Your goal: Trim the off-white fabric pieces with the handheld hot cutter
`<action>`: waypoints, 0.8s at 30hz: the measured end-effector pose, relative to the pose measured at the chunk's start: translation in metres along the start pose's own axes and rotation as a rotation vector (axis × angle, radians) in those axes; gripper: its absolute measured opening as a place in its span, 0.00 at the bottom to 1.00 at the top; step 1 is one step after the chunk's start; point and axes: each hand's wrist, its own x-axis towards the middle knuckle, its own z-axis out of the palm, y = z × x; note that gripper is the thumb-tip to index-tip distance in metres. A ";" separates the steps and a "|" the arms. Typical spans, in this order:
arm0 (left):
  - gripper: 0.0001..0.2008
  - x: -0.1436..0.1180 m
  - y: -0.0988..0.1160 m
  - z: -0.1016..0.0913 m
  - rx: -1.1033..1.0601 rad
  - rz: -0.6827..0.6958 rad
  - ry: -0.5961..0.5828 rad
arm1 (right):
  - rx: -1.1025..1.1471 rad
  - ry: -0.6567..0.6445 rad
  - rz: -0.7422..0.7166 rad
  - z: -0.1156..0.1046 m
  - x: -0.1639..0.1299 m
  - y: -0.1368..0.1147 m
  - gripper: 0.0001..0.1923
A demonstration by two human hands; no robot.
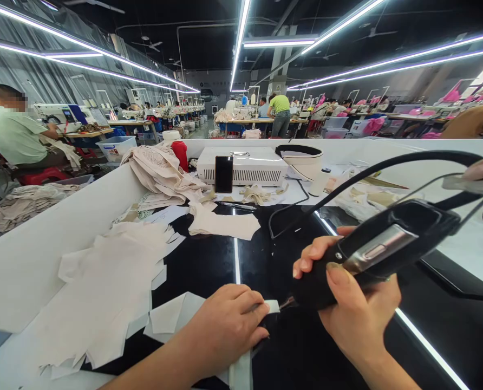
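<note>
Glossy black worktable, white-walled. Cream cut fabric pieces piled left. Right hand clenched around black corded hot-knife cutter, tip at narrow white tape strip. Left hand presses strip flat, fingers curled.

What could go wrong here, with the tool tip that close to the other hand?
1. The black handheld tool in the right hand has its tip right beside the left hand fingers pinning the white strip; a slip might catch them.
2. The tool's black cord arcs over the table and could snag, jerking the tip.
3. The loose cut fabric pieces nearby could slide underneath.
</note>
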 end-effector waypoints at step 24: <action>0.06 -0.013 0.000 0.004 0.011 0.006 0.002 | -0.105 0.046 0.012 -0.005 -0.003 -0.004 0.19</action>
